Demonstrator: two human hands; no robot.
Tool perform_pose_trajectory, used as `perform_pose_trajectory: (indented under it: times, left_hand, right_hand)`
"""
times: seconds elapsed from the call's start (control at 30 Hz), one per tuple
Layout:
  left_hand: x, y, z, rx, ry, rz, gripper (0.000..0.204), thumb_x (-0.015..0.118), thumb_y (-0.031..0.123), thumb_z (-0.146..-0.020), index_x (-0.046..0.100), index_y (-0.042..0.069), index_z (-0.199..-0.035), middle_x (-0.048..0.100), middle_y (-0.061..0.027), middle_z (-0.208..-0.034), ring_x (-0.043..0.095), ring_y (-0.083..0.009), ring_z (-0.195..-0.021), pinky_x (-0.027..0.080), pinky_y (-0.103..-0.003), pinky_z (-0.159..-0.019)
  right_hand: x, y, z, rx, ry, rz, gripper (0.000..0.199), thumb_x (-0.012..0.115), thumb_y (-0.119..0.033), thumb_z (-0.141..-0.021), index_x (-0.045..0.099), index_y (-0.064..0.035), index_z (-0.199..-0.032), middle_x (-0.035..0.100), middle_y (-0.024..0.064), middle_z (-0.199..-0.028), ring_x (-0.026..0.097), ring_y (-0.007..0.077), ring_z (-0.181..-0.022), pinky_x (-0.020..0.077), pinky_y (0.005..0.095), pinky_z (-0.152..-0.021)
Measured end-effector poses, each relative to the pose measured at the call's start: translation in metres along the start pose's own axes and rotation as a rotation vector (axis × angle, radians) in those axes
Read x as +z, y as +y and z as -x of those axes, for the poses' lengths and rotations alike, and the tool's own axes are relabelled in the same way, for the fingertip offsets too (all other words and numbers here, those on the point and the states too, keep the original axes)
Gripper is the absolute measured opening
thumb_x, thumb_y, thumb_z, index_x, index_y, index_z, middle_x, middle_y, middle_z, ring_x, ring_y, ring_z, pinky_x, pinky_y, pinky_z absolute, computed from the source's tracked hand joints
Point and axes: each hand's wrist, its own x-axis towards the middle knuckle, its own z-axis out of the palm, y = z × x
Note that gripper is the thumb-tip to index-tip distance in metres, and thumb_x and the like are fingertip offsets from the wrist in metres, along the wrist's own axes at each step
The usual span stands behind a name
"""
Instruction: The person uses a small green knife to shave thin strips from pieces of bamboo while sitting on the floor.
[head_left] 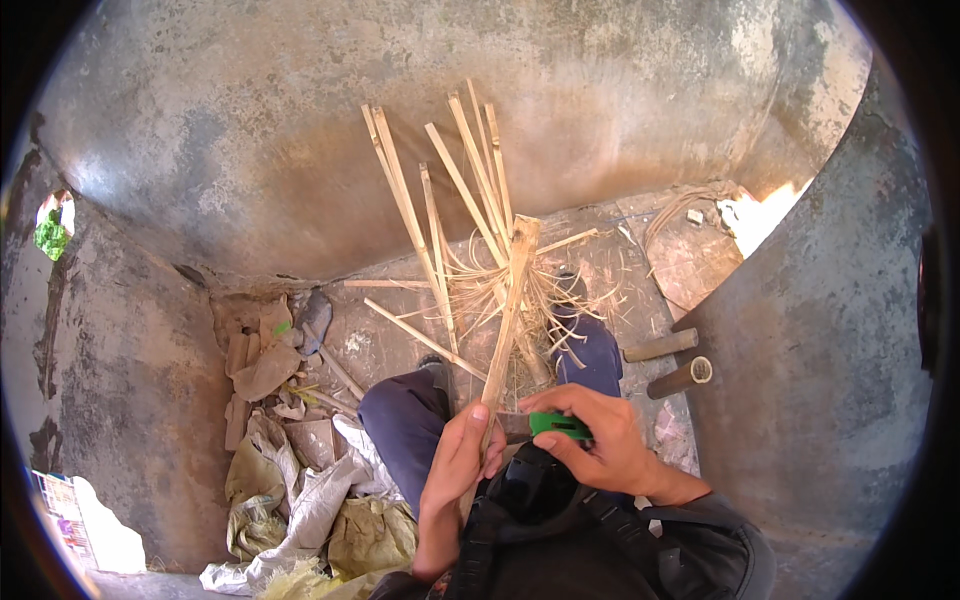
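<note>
A long pale bamboo strip (506, 335) slants up and away from my body, and my left hand (462, 458) is closed round its near end. In my right hand (608, 440) is a green-handled utility knife (558, 425), gripped between thumb and fingers. Its thin blade points left and lies close to the strip, just past my left fingers; whether it touches cannot be made out. Beyond, curly bamboo shavings (560, 300) lie heaped round an upright wooden block (530, 358) between my legs.
Several split bamboo strips (400, 185) lean on the far wall (600, 120). Two bamboo tube pieces (680, 378) lie at the right. Crumpled sacks (300, 500) and dry scraps (268, 370) fill the left side. Curved walls stand close on both sides.
</note>
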Motion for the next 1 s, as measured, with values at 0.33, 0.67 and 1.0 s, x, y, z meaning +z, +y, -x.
perform_pose_trajectory:
  times: [0.33, 0.67, 1.0]
  left_hand:
    - [0.007, 0.007, 0.004, 0.006, 0.004, 0.005, 0.046, 0.036, 0.039, -0.125, 0.059, 0.001, -0.111, 0.045, 0.0007, -0.065, 0.045, -0.0091, -0.049, 0.037, -0.024, -0.046]
    - [0.008, 0.001, 0.017, 0.037, -0.06, 0.038, 0.047, 0.035, 0.038, -0.124, 0.06, 0.002, -0.108, 0.044, 0.0016, -0.064, 0.046, -0.0088, -0.053, 0.04, -0.025, -0.053]
    - [0.024, 0.018, 0.027, 0.018, 0.068, -0.215, 0.044, 0.04, 0.035, -0.124, 0.061, 0.004, -0.102, 0.05, 0.0017, -0.066, 0.047, -0.0066, -0.058, 0.04, -0.026, -0.055]
  right_hand:
    - [0.046, 0.063, 0.01, -0.175, 0.237, -0.077, 0.031, 0.075, -0.026, -0.106, 0.071, 0.0027, -0.116, 0.074, 0.0201, -0.112, 0.073, 0.0333, -0.092, 0.0577, 0.0389, -0.079]
    - [0.009, 0.096, -0.02, -0.293, 0.131, 0.104, 0.038, 0.079, -0.033, -0.104, 0.074, 0.0027, -0.118, 0.074, 0.0172, -0.095, 0.074, 0.0337, -0.079, 0.0575, 0.0405, -0.069]
    - [-0.004, 0.086, -0.04, -0.461, 0.173, 0.251, 0.038, 0.082, -0.039, -0.1, 0.078, -0.0025, -0.11, 0.07, 0.0088, -0.081, 0.071, 0.0289, -0.068, 0.055, 0.0395, -0.062]
